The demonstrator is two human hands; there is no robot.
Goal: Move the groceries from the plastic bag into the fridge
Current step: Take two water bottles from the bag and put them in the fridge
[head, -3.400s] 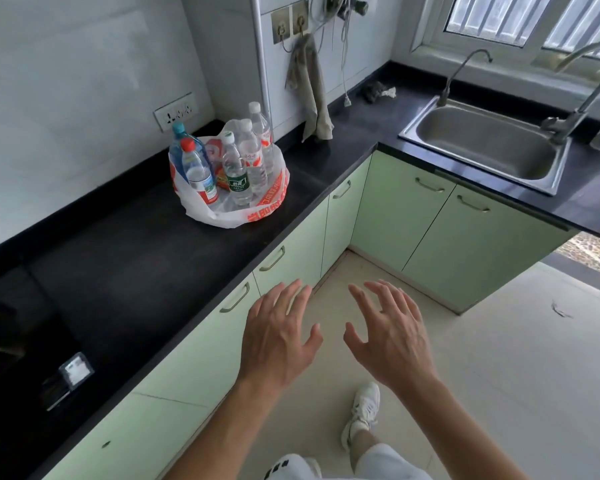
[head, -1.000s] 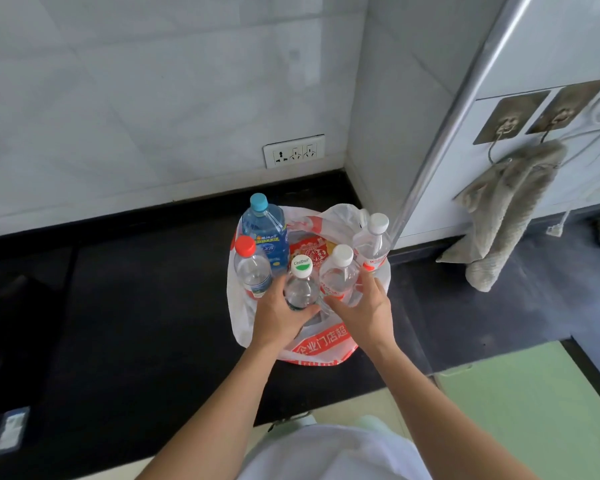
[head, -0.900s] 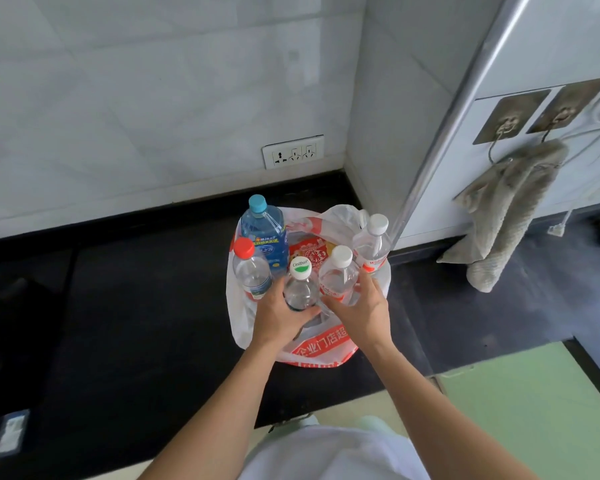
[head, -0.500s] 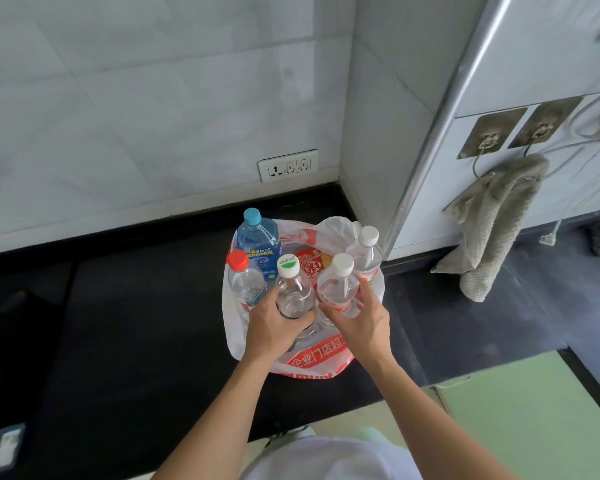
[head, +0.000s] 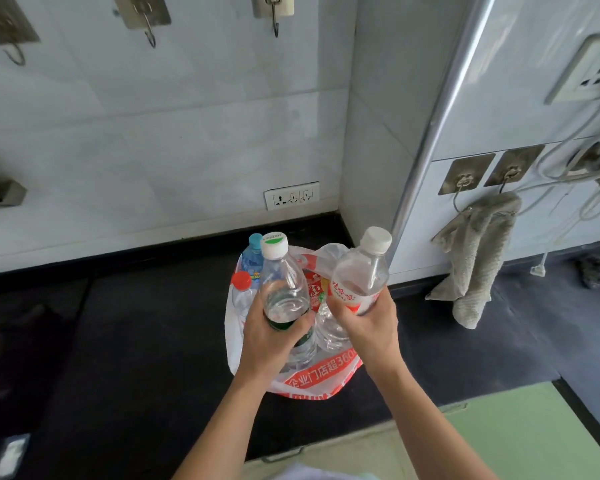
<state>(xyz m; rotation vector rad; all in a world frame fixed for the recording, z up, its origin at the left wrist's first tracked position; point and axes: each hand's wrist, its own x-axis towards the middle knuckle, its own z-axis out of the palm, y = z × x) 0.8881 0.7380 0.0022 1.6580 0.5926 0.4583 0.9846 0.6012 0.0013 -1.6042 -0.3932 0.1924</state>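
Gripping a green-labelled water bottle [head: 284,289], the left hand [head: 269,342] hangs just beside the right hand [head: 369,329]. That one clasps a red-labelled bottle [head: 359,277].

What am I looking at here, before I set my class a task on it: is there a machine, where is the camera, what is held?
No machine: the two grips are a person's bare hands, filmed by a head-worn camera looking down. On the black counter sits a plastic bag of water bottles. The left grip holds a green-labelled bottle; the right grip holds a white-capped bottle, both raised above the others. A blue-capped bottle and a red-capped bottle stand inside.
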